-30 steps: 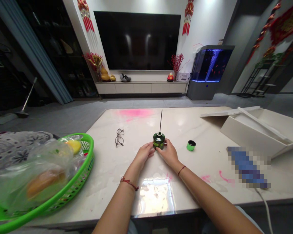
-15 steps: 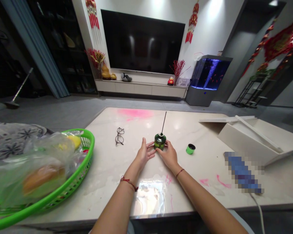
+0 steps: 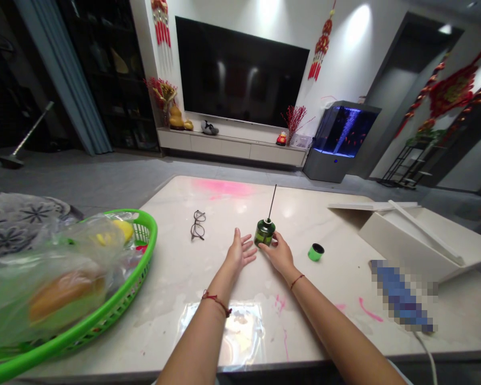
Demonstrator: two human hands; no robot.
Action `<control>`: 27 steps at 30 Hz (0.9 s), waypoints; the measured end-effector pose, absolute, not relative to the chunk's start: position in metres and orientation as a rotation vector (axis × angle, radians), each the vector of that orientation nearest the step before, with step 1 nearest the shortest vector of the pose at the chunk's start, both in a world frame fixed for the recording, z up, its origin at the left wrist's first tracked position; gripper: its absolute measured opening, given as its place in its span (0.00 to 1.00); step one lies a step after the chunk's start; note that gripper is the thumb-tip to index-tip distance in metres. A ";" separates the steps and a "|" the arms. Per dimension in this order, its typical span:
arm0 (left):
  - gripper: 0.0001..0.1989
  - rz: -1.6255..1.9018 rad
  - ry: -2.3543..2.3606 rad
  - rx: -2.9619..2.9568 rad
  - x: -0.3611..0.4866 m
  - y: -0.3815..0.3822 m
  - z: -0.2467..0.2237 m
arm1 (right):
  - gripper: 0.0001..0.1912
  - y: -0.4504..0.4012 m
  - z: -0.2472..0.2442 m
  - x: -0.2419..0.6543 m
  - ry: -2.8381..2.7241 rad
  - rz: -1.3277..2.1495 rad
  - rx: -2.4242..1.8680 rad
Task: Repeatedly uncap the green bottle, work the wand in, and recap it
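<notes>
A dark green glass reed diffuser bottle (image 3: 264,233) stands upright on the pale table, with one thin black reed stick (image 3: 272,202) rising from its white-rimmed neck. My right hand (image 3: 279,253) curls around its right side, thumb across the lower front. Just left of the bottle is my left hand (image 3: 238,254), palm turned inward and fingers spread, with a small gap to the glass. A green cap (image 3: 316,252) with a black inside lies to the right of my right hand.
Eyeglasses (image 3: 198,225) lie left of my hands. A green basket (image 3: 144,256) with bagged bread fills the left edge. At the right are an opened white box (image 3: 404,240) and a blurred blue object (image 3: 403,297) with a white cable. Pink stains mark the table (image 3: 176,198).
My left hand has come off the bottle and now sits slightly apart with its fingers spread. The right hand keeps its hold. The view has shifted a little.
</notes>
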State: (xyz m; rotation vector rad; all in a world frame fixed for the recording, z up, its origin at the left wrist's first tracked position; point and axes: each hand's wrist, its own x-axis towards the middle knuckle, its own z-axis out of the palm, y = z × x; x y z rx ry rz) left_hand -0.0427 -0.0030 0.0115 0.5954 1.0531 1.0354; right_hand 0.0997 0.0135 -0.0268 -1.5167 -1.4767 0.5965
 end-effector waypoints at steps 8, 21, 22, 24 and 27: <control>0.32 1.053 1.031 0.547 -0.053 -0.003 0.013 | 0.28 0.031 -0.026 0.099 -1.495 0.624 -1.541; 0.20 1.068 1.078 0.532 -0.052 -0.005 0.013 | 0.26 0.053 -0.026 0.096 -1.519 0.556 -1.600; 0.19 1.066 1.078 0.534 -0.052 -0.005 0.013 | 0.26 0.055 -0.026 0.096 -1.515 0.557 -1.613; 0.19 1.062 1.077 0.538 -0.053 -0.004 0.013 | 0.25 0.060 -0.025 0.095 -1.503 0.560 -1.638; 0.18 1.057 1.081 0.538 -0.053 -0.004 0.014 | 0.26 0.068 -0.026 0.094 -1.490 0.561 -1.670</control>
